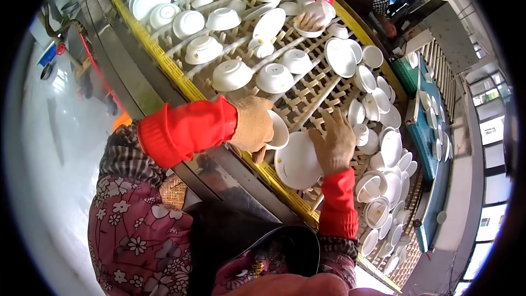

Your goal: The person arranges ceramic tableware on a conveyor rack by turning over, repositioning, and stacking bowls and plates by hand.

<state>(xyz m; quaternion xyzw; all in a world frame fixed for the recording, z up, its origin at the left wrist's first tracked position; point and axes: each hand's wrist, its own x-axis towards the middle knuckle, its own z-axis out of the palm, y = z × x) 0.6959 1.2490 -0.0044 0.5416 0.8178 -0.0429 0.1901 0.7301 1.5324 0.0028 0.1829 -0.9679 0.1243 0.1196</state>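
Note:
My left hand (253, 124), in a tan work glove with a red cuff, is closed on the side of a white bowl (280, 130). Just below that bowl a large white plate (297, 161) rests on the pegged conveyor near its yellow edge. My right hand (335, 143), gloved the same way, is at the plate's right rim. Its thumb overlaps the rim, while the fingers stretch apart over the belt. Upside-down white bowls (232, 75) sit on the belt above my left hand. To the right of my right hand is a small white cup (360, 134).
Along the yellow guard rail (164, 60) runs a metal ledge. Tilted plates and bowls (390, 148) crowd the belt's right side. Across it, a co-worker's gloved hand (313, 19) is on a bowl. Teal shelves (423, 126) with more dishes stand beyond.

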